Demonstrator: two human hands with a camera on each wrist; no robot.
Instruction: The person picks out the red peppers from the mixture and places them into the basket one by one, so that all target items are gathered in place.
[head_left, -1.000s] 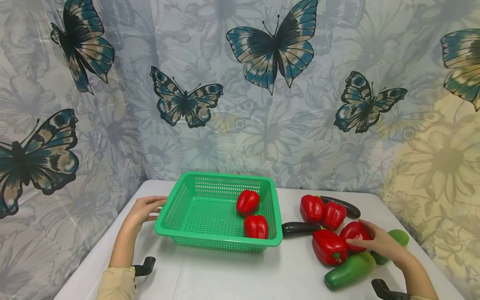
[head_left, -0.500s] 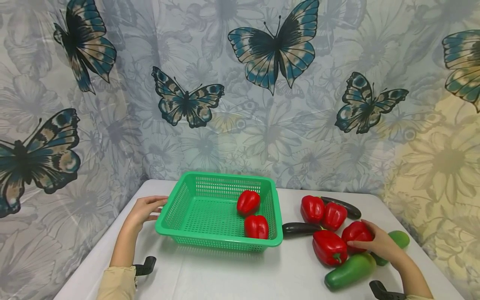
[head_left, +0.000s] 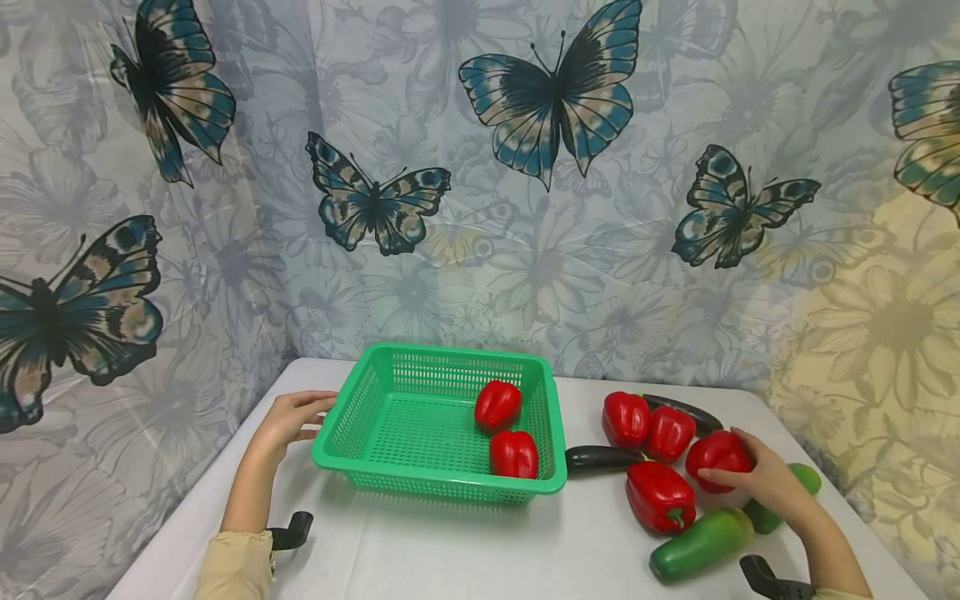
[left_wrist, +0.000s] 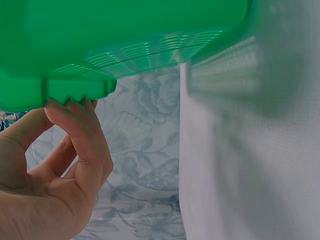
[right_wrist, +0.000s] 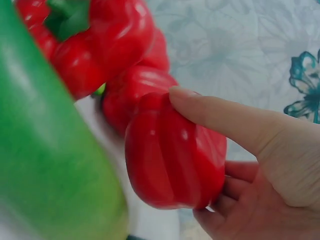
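Pepper, red and glossy (head_left: 716, 457), is gripped between the thumb and fingers of the right hand (head_left: 772, 477) at the lower right of the head view. Left of the frame's centre, the rim of a green basket (head_left: 442, 478) is pinched by the fingertips of the left hand (head_left: 287, 421). Two red peppers (head_left: 513, 455) are held in the basket's right part. On the white table (head_left: 450, 554), right of centre, three loose peppers (head_left: 661, 497) are grouped with two dark eggplants (head_left: 603, 459). Two green fruits (head_left: 701, 546) are seen below, one partly covered by the right hand.
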